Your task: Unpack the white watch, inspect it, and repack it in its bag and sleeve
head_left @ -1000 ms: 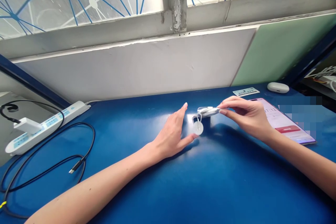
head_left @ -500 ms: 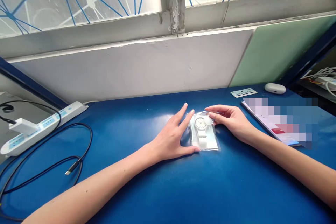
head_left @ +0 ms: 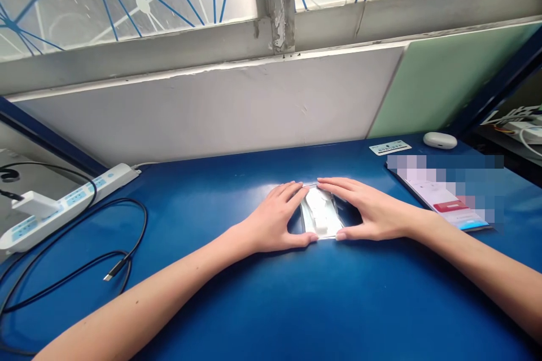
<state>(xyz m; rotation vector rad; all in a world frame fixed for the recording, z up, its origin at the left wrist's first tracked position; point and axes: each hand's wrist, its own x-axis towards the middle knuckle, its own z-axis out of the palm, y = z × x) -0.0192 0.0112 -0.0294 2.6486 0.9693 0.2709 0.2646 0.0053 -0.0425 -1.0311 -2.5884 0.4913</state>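
Touching clear packet (head_left: pixel 320 211) on blue table (head_left: pixel 296 299) | left hand (head_left: pixel 275 219): grip spread wide | right hand (head_left: pixel 375 210): grip spread wide

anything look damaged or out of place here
Yes: paint is peeling off the window post, and the black cable sprawls in loose loops, its connector lying free on the desk. Glare hides detail on the plastic packet.
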